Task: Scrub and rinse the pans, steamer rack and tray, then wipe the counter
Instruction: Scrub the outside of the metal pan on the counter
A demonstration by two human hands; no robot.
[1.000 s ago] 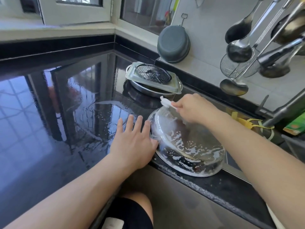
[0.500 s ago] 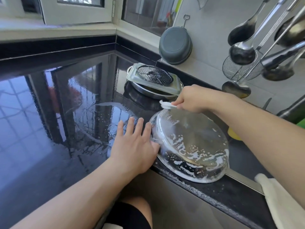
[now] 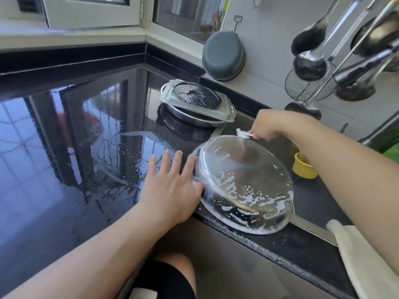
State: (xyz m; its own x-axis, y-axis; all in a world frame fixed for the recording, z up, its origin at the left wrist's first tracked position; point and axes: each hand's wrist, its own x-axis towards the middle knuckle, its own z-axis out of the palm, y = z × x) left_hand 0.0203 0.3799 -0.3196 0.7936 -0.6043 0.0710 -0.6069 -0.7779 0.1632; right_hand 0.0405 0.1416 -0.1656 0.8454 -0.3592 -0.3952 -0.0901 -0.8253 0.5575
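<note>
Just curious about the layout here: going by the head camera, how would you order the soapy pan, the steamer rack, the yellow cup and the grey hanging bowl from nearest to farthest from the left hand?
From the left hand:
1. Soapy pan, touching its right side.
2. Steamer rack, beyond on the stacked tray, and yellow cup, far right: too close to call.
3. Grey hanging bowl, on the back wall.

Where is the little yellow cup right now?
In the head view, the small yellow cup sits on the right, just beyond the soapy upside-down steel pan, partly hidden under the right forearm.
</note>
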